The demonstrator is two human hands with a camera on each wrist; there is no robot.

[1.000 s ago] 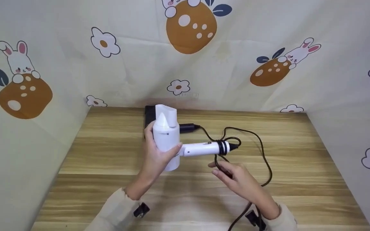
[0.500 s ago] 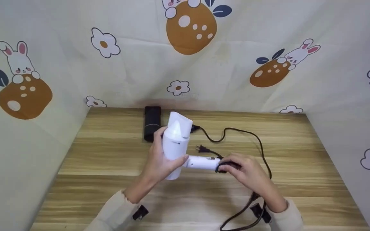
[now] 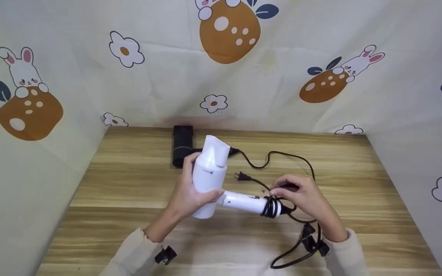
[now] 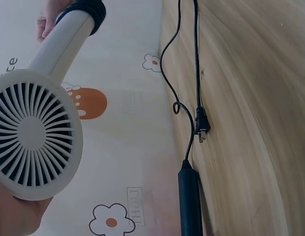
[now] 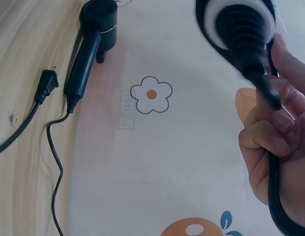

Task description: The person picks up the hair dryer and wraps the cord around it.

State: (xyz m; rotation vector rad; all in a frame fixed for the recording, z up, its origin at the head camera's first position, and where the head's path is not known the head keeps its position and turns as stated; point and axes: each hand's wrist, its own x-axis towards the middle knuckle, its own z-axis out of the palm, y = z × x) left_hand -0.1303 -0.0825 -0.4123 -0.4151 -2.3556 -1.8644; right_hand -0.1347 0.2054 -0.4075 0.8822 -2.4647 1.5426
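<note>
My left hand [image 3: 190,193] grips the body of a white hair dryer [image 3: 208,178], thumb across the front. The dryer is held above the table, its nozzle tilted up and away; the left wrist view shows its round rear grille [image 4: 32,137]. Its handle points right, with a black cord [image 3: 270,207] wound several times near the handle's end. My right hand [image 3: 299,193] pinches that cord just above the windings. In the right wrist view, its curled fingers [image 5: 263,137] hold the cord beside the handle's end, and part of the cord hangs below the hand.
A black hair dryer [image 3: 182,143] lies at the back of the wooden table [image 3: 129,184], its own cord running right. A two-pin plug [image 3: 243,176] lies beyond the white handle. Cord loops [image 3: 288,264] hang near the right wrist. Patterned cloth walls [image 3: 159,88] enclose the table.
My left hand has brought the white hair dryer nearer and slightly right, tilting its handle downward. My right hand has moved from below the handle to above it, carrying the cord around.
</note>
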